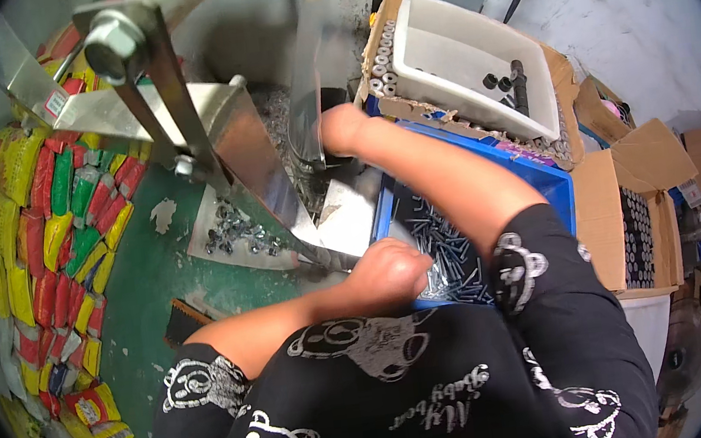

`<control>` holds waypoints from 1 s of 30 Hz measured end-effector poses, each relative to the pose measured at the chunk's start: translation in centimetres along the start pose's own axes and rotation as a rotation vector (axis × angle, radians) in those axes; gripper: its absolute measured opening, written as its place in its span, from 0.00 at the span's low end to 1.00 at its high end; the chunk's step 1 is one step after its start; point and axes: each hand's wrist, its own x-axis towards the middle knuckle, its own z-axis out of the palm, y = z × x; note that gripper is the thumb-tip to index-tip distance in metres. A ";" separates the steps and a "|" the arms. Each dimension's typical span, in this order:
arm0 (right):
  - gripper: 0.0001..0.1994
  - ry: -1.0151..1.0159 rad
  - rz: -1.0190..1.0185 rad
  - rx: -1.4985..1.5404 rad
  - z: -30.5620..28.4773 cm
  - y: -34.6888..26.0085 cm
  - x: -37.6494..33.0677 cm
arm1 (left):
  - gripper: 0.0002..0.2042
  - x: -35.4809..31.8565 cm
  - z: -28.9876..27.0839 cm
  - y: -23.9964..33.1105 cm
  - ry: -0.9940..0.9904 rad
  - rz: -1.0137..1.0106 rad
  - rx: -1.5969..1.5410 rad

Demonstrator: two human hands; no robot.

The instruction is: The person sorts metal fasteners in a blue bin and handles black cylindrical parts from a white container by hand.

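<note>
My left hand (389, 272) is clenched in a fist at the near left corner of a blue crate (557, 179) filled with loose grey screws (451, 250). Whatever is inside the fist is hidden. My right hand (342, 129) reaches forward over the crate's far left corner. Its fingers are closed at the lower end of a blurred shiny strip (307, 67) that stands upright beside a sheet-metal hopper (245, 144). A heavy metal lever with a large bolt head (111, 40) rises over the hopper at the upper left.
A white tub (470, 55) with a few black parts sits in a cardboard box behind the crate. More cardboard boxes (626, 185) stand to the right. Several silver nuts lie on a metal plate (238, 233) on the green surface. Colourful packets (46, 230) pile up at left.
</note>
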 end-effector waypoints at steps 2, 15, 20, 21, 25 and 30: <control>0.13 -0.064 -0.029 0.198 2.5 -0.1 3.0 | 0.05 0.1 0.0 0.1 0.008 -0.007 -0.006; 0.14 0.343 -0.305 0.578 5.3 1.7 -6.4 | 0.03 0.2 0.2 0.7 -0.027 -0.053 0.080; 0.12 0.459 -0.090 0.710 8.7 5.1 -22.3 | 0.04 0.5 0.1 1.0 -0.029 -0.064 0.086; 0.11 0.417 0.018 0.673 9.8 5.9 -25.1 | 0.04 0.5 0.0 1.2 -0.028 -0.063 0.100; 0.08 0.122 0.281 0.537 15.0 6.4 -31.5 | 0.04 0.8 0.0 1.8 -0.051 -0.079 0.119; 0.11 0.010 0.435 0.510 18.3 6.1 -32.4 | 0.06 0.8 -0.1 2.5 -0.140 -0.177 0.193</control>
